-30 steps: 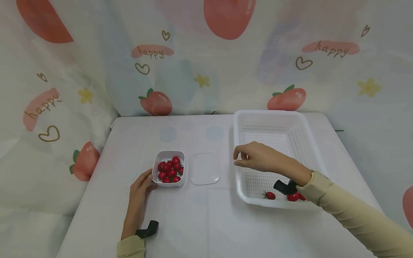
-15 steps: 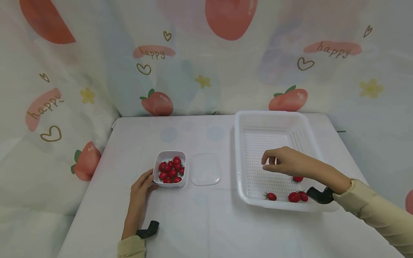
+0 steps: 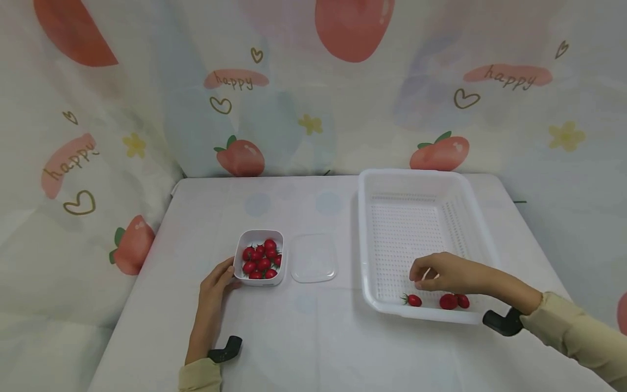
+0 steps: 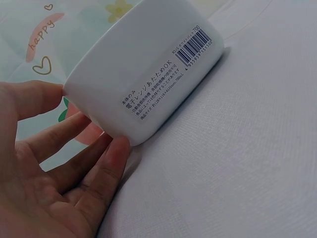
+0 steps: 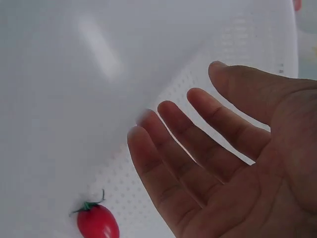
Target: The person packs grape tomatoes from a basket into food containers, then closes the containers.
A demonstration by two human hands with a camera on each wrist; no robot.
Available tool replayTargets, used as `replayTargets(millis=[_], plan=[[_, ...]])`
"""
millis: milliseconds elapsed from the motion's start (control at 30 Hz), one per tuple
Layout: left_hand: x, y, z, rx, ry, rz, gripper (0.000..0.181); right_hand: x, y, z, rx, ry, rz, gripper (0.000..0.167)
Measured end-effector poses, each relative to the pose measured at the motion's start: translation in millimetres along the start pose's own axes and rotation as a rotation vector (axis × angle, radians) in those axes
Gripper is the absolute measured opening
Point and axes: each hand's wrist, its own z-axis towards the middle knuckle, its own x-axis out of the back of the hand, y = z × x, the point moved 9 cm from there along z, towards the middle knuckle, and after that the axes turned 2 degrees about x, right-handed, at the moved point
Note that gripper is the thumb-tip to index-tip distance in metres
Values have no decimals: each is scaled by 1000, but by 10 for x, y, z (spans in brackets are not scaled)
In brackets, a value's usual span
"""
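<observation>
My left hand rests its fingertips on the left side of a white plastic container with printed text and a barcode. Several cherry tomatoes lie inside it. Over the near part of a white perforated basket hovers my right hand. Its fingers are loosely spread, with nothing held in the right wrist view. Below that hand, a cherry tomato with a green stem lies near the basket's front wall, and two more cherry tomatoes sit farther right. One tomato shows in the right wrist view.
A clear plastic lid lies flat between container and basket. White cloth covers the table. A printed curtain stands behind and at the left. Both wrists wear black camera mounts.
My right hand has moved rightward from the basket's left rim, then down and nearer to its front. It now covers a tomato seen half a second ago. My left hand stays at the container.
</observation>
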Motion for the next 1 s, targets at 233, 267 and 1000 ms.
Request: replayTargets(millis=[233,267,1000], plan=[[-5,2,4,0,3,-3,44,-205,90,1,-13,-81,106,17],[-5,4,4,-3,4,3,45,-216,94,2,-14,-85,112,17],[-16,19,-20,-12,-3,1,45,-287,38,-73,43,-155,181,24]])
